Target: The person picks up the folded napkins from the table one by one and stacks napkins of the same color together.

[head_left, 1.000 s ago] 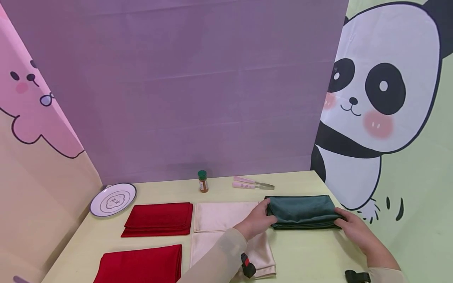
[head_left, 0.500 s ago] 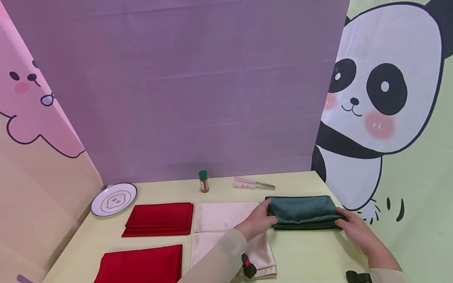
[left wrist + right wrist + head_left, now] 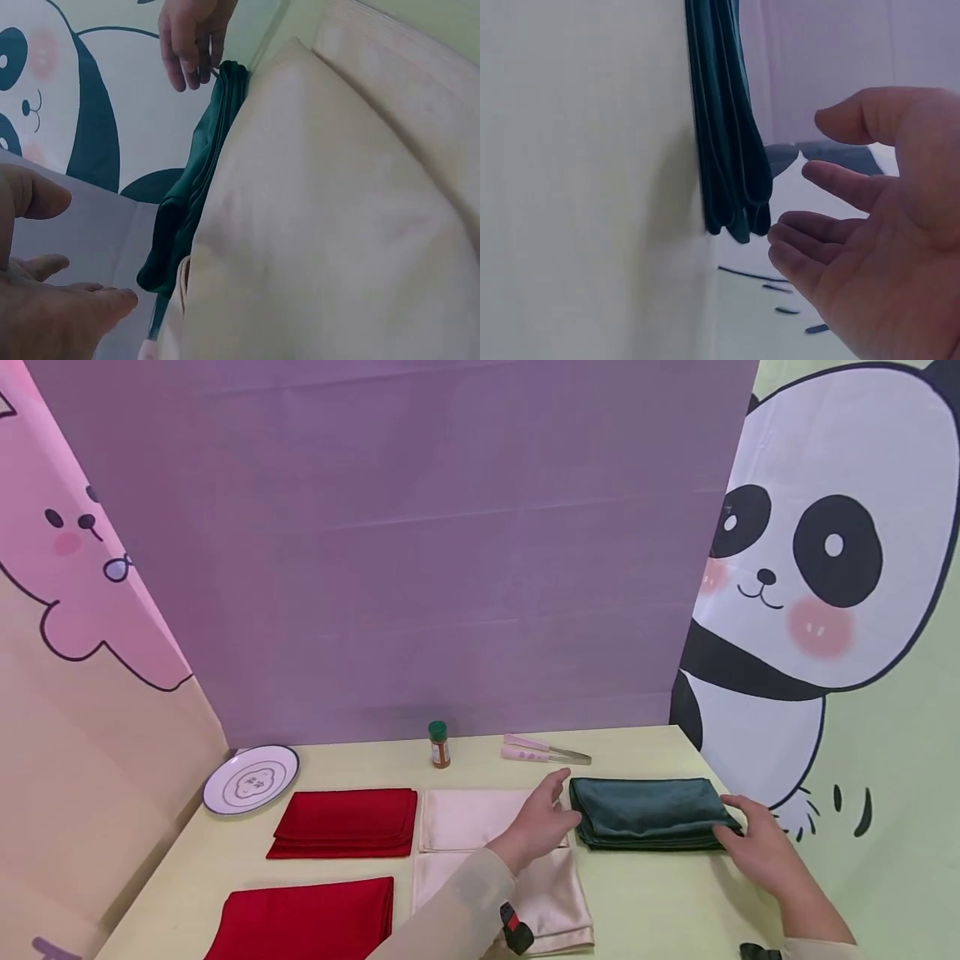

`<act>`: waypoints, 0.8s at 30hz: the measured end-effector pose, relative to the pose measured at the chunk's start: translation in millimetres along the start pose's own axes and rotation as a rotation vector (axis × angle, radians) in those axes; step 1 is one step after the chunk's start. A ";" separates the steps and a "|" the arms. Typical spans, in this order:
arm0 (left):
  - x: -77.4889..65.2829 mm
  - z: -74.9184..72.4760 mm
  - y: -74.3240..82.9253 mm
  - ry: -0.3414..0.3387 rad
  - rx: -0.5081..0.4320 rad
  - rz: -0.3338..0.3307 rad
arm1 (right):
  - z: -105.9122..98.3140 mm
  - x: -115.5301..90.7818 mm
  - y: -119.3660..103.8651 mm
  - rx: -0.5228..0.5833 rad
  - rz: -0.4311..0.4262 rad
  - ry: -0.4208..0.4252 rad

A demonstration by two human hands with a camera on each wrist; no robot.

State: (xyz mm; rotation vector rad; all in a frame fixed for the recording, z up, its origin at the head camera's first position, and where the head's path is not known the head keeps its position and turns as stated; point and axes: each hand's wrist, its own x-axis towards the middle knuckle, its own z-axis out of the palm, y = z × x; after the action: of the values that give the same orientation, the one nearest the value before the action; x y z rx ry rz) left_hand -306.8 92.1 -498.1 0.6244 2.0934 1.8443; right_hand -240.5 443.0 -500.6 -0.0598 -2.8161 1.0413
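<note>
Pale-yellow table [image 3: 645, 902] bears a folded, glossy dark-green cloth [image 3: 652, 814]. Its 2 flanking hands, left hand [image 3: 534, 822] and right hand [image 3: 759, 845], have fingers wide, gripping nothing; a stray brush could skew the layers.

- Pale table [image 3: 660, 906]
- Jar [image 3: 439, 748], standing upright
- Tongs [image 3: 525, 755], right of the jar
- Plate [image 3: 251, 781], well left of the jar
- Far red cloth [image 3: 345, 820] and near red cloth [image 3: 307, 918], both folded, left-front of the jar
- Far pink cloth [image 3: 468, 818] and near pink cloth [image 3: 553, 893], in front of the jar
- Green cloth [image 3: 648, 814], folded, right-front of the jar
</note>
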 end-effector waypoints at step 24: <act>-40.5 -57.8 -2.4 0.096 0.380 0.161 | 60.8 3.9 -94.7 0.068 -0.194 0.090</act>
State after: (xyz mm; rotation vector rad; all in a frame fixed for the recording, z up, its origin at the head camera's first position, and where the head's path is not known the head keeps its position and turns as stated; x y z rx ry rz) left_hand -299.8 21.9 -495.0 0.8275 2.5536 1.5882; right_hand -252.0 332.2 -484.2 0.1655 -2.6413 1.0594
